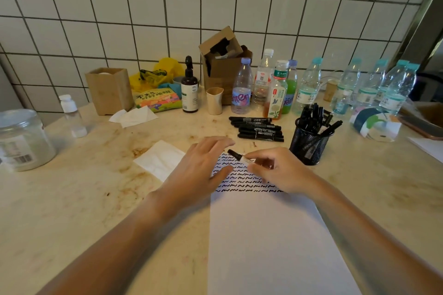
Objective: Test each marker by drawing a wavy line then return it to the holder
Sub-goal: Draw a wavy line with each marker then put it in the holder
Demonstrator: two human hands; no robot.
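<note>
Pinching black marker (241, 157), right hand (275, 170) hides barrel; label blurred. Left hand (203, 170) spread over white paper sheet (268, 235), wavy lines partly covered.

One head cam, wide-angle, looks fwd & down over the table (84, 199) at close range; tiled wall (215, 7) far.

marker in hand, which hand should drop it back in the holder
Right. The right hand already grips the marker, and the mesh holder stands just beyond it on that side; the left hand is open, farther away.
</note>
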